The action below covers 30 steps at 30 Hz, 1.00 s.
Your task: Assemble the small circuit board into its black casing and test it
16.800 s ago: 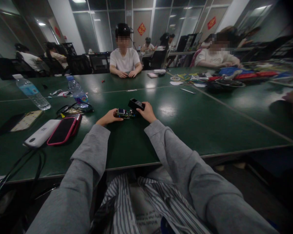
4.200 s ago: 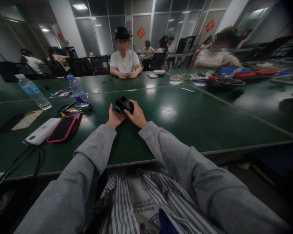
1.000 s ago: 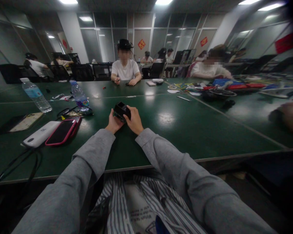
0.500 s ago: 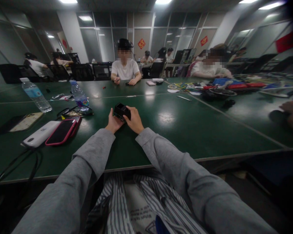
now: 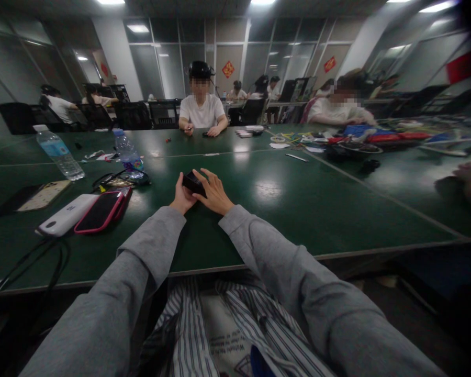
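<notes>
Above the green table, a small black plastic device case lies tilted between my two hands. My left hand is closed round its left side and underside, thumb up along the edge. My right hand covers the right end. Its thumb lies along the near side and its fingers stretch over the top, slightly apart. That end of the case is hidden behind the fingers. A dark window shows in the top face. The green circuit board seen earlier is out of sight now.
Left of my hands lie a red-edged phone, a white power bank and black cables. Two water bottles stand beyond. A pen and a cluttered pile lie right. A person sits opposite.
Earlier the circuit board and black case were apart, one in each hand; they then came together. In the last half second my right fingers have straightened and spread across the case.
</notes>
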{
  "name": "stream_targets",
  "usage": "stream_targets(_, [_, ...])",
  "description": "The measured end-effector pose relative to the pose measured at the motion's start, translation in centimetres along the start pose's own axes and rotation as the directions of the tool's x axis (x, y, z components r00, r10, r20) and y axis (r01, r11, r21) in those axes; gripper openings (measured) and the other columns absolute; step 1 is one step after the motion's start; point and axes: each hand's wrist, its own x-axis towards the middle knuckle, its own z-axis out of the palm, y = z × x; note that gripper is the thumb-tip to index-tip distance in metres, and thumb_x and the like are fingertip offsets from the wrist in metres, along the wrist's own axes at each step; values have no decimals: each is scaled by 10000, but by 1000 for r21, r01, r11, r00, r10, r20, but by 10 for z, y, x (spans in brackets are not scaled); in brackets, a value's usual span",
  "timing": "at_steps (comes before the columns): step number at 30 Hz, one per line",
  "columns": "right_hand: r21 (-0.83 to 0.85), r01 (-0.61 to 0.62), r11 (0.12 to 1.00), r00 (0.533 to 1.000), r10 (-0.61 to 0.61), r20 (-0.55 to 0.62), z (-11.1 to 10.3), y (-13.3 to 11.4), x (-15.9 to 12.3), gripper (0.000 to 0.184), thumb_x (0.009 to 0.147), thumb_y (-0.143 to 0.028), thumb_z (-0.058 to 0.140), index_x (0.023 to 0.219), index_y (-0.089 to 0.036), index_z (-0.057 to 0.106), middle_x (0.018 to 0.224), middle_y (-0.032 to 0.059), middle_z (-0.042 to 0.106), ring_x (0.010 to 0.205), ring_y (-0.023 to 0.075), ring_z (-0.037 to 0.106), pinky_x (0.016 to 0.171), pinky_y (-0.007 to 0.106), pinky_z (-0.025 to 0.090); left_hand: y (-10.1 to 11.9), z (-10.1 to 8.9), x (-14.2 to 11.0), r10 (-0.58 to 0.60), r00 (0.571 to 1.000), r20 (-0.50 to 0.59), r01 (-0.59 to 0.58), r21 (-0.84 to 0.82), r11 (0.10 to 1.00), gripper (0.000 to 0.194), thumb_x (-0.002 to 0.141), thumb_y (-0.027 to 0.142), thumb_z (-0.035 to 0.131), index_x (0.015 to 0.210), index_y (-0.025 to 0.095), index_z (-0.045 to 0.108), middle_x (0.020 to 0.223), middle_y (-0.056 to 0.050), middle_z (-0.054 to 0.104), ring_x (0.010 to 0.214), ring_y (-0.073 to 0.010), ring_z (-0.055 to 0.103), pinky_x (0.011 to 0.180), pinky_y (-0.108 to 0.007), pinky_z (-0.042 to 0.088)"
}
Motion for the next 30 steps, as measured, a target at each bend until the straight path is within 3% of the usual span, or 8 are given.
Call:
stream_targets(8, [-113, 197, 974, 980, -198, 5, -11, -19, 3, 507, 985, -508, 486, 1469, -368, 432, 1535, 55, 367, 1422, 296, 329, 1169, 511, 311, 0, -1, -1, -7, 999, 40, 6, 20, 1000, 475, 919, 542, 511, 1155, 149, 638, 851, -65, 701, 845, -218, 690, 868, -345, 538])
stream_targets(12, [-85, 16, 996, 957, -40, -287, -28, 4, 13, 624, 1011, -514, 407, 1550, -231, 269, 1473, 147, 405, 1381, 295, 374, 1137, 522, 338, 1, 0, -1, -35, 999, 3, 35, 28, 999, 469, 915, 532, 503, 1169, 164, 643, 935, -102, 733, 888, -238, 699, 855, -359, 539])
stream_targets(15, [59, -317, 947, 678, 269, -684, -59, 40, 22, 572, 1048, -465, 198, 1554, -197, 204, 1405, 191, 391, 1333, 314, 405, 1091, 618, 341, 1, 0, 0, -37, 999, 1, 37, 37, 999, 502, 908, 545, 496, 1211, 168, 633, 1002, -122, 740, 953, -262, 702, 860, -387, 538])
stream_targets(17, [167, -451, 877, 503, 404, -764, -75, 63, 24, 557, 1047, -416, 80, 1542, -197, 210, 1341, 196, 398, 1264, 314, 455, 1046, 663, 352, 1, -1, 1, -30, 1000, -3, 30, 30, 999, 501, 906, 535, 506, 1237, 177, 621, 1023, -117, 740, 969, -258, 702, 870, -392, 536])
stream_targets(18, [183, -481, 858, 470, 429, -771, -78, 72, 23, 558, 1045, -407, 57, 1537, -196, 215, 1312, 193, 409, 1227, 310, 476, 1031, 672, 357, 1, -2, 1, -31, 1000, -6, 31, 28, 999, 499, 906, 530, 510, 1250, 182, 614, 1029, -114, 740, 970, -256, 703, 873, -393, 536])
stream_targets(21, [129, -464, 877, 571, 407, -713, -65, 75, 19, 551, 1051, -434, 110, 1528, -189, 235, 1243, 173, 463, 1133, 277, 519, 1001, 600, 419, 1, -3, 3, -34, 999, -7, 34, 26, 999, 503, 907, 525, 508, 1267, 188, 606, 1034, -115, 741, 969, -256, 704, 875, -399, 536])
stream_targets(26, [114, -163, 980, 936, 190, -295, -10, 29, 10, 644, 978, -514, 476, 1517, -208, 302, 1288, 159, 525, 1172, 280, 526, 1027, 507, 459, 1, -2, 3, -39, 999, -30, 40, 24, 999, 490, 915, 510, 494, 1221, 157, 641, 951, -112, 746, 877, -251, 710, 833, -376, 548])
stream_targets(30, [49, -116, 992, 993, 117, -17, 17, 10, 4, 731, 897, -441, 633, 1512, -178, 337, 1300, 177, 533, 1197, 319, 532, 1017, 546, 473, 1, 3, -1, -35, 999, -32, 35, 3, 999, 462, 928, 469, 492, 1206, 136, 650, 848, -99, 731, 842, -254, 703, 860, -378, 543])
